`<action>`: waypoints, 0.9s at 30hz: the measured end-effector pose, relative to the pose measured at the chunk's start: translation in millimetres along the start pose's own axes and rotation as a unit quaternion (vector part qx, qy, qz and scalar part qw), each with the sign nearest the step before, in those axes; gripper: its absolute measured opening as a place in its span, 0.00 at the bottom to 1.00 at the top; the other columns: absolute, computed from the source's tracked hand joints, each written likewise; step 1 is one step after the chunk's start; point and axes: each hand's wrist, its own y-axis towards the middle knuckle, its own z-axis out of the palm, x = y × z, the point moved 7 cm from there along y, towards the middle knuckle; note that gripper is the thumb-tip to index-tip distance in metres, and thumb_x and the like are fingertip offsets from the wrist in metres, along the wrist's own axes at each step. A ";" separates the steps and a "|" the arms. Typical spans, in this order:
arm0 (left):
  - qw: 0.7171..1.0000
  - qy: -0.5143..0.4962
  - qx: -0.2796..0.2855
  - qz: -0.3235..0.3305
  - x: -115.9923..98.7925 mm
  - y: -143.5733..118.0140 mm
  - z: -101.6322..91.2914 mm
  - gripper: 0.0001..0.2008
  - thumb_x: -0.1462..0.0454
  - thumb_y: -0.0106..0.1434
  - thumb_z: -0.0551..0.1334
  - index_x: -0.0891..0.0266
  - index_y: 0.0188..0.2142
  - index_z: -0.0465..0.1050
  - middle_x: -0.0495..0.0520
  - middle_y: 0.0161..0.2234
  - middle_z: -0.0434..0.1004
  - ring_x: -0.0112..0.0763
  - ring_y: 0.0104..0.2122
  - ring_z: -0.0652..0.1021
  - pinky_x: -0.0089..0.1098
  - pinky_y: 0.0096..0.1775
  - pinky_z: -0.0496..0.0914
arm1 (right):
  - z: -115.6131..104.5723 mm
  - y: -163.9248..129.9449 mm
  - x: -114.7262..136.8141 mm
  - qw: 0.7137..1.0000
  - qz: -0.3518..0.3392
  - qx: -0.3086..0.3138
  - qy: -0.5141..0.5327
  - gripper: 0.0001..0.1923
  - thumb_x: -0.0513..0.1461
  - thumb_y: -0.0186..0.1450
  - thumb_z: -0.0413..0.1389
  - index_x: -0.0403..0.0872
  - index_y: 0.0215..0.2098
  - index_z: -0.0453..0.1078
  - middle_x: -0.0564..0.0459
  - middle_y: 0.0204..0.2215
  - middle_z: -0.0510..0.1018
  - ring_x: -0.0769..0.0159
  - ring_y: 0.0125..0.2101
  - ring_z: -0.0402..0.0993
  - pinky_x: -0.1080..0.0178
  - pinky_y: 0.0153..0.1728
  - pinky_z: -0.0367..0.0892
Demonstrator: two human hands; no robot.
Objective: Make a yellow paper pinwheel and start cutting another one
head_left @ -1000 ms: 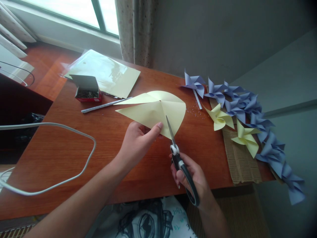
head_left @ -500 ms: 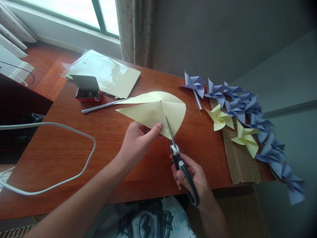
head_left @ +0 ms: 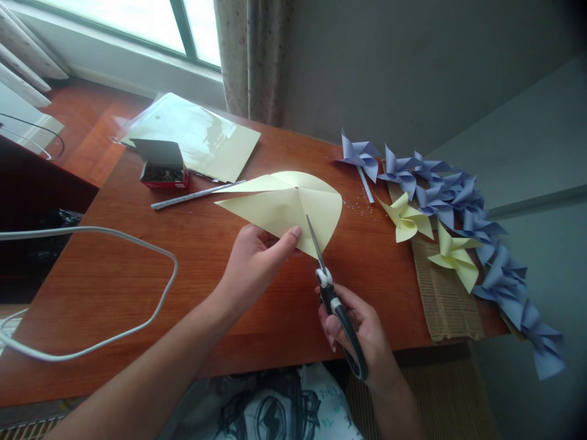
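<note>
Pale yellow folded paper sheet [head_left: 288, 205], frame centre: my left hand [head_left: 255, 264] pinches its lower edge. My right hand [head_left: 362, 333], lower right, grips black-handled scissors [head_left: 332, 293], blades running up-left into the paper toward its middle crease.

On my wooden desk [head_left: 137, 269] a white cable [head_left: 114, 235] looped at the left. A small red box [head_left: 161, 171] stood open beside a plastic sleeve of yellow paper [head_left: 197, 137], with a thin rolled stick [head_left: 197, 194] just below. Blue pinwheels [head_left: 458, 195] and two yellow pinwheels [head_left: 431, 235] lay along the right edge, over corrugated cardboard [head_left: 444, 299].
</note>
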 end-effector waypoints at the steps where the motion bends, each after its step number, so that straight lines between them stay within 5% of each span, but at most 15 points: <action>1: 1.000 0.001 0.000 -0.001 -0.1 0.0 0.0 0.10 0.62 0.63 0.65 0.65 0.26 0.78 0.51 0.22 0.80 0.31 0.25 0.79 0.25 0.26 0.70 | -0.2 0.0 0.0 1.000 0.001 -0.003 0.000 0.29 0.54 0.59 0.67 0.45 0.51 0.73 0.55 0.27 0.70 0.72 0.22 0.60 0.68 0.21 0.56; 27: 1.000 -0.021 0.011 0.001 -0.1 0.4 1.3 0.10 0.63 0.63 0.66 0.64 0.26 0.78 0.50 0.21 0.78 0.28 0.23 0.76 0.24 0.25 0.67 | -3.7 -0.2 -1.0 1.000 0.011 -0.023 -0.005 0.27 0.52 0.58 0.69 0.45 0.49 0.75 0.56 0.25 0.71 0.76 0.18 0.58 0.69 0.19 0.59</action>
